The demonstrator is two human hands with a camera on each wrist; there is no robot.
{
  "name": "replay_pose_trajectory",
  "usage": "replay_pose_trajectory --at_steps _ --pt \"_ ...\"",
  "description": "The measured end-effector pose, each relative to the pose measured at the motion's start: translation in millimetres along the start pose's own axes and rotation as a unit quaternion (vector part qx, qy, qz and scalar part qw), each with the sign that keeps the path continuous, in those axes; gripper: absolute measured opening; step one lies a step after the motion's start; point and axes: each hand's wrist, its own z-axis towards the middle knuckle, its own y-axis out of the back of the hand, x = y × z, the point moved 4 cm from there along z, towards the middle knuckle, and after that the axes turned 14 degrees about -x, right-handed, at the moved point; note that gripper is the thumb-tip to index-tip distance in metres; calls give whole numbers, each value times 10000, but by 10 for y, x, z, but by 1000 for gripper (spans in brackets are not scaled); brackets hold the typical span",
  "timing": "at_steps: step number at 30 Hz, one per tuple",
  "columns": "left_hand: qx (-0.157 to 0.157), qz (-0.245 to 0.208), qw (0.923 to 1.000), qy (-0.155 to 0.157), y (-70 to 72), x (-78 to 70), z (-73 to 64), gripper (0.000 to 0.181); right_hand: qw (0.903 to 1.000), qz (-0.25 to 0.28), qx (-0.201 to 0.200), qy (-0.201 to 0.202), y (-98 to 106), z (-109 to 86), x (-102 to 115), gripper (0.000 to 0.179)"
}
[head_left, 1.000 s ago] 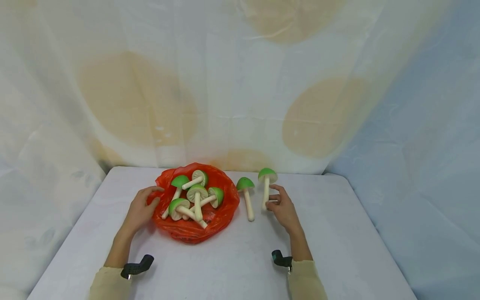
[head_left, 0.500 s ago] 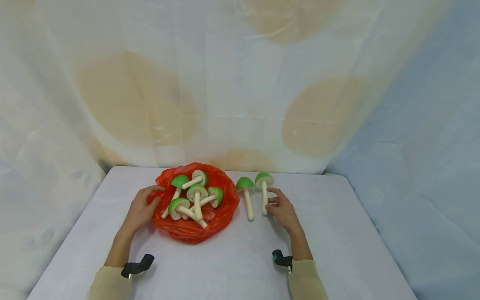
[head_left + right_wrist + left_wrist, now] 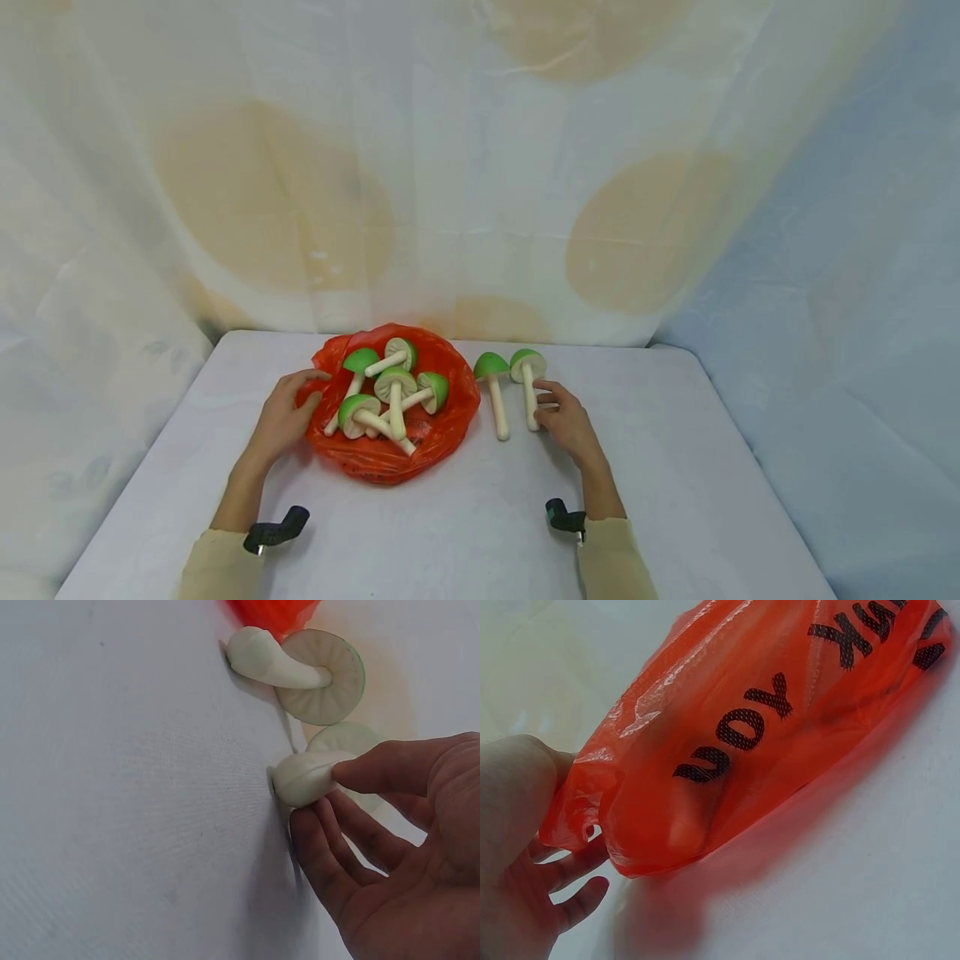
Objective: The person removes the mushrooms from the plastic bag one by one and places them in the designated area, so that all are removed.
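Observation:
The red plastic bag point(image 3: 442, 442) lies spread wide on the left of the table, black lettering on its side. Several green-capped toy mushrooms point(image 3: 396, 408) with pale stems lie in it. At the bag's left edge, my left hand point(image 3: 281, 417) holds the bunched plastic; in the left wrist view some fingertips point(image 3: 585, 900) show below it. My right hand point(image 3: 566, 421) pinches the lower stem of a toy mushroom point(image 3: 528, 375) on the table, thumb on top and fingers at the far side. Another toy mushroom point(image 3: 497, 404) lies parallel, between that one and the bag.
A white table point(image 3: 450, 533) bears everything. A pale cloth backdrop point(image 3: 465, 208) with tan spots hangs behind it, and more sheeting point(image 3: 847, 333) closes off the right side. Black camera mounts point(image 3: 564, 517) sit on both wrists.
My right hand has lowered the toy mushroom slightly toward me and leftward, onto the table beside the other one. The left hand and the bag have stayed put.

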Motion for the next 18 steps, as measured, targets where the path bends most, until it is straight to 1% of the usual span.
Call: replay_pose_trajectory --at_steps 4,12,18 --pt "9 -2 10000 -15 -7 -8 1 30 10000 -62 -7 5 -4 4 3 54" --pt "-29 -12 10000 -75 -9 -41 4 30 10000 39 33 77 -12 -18 26 52" --pt "11 -26 10000 -24 -5 -38 -2 31 9999 72 61 101 -21 -20 11 52"
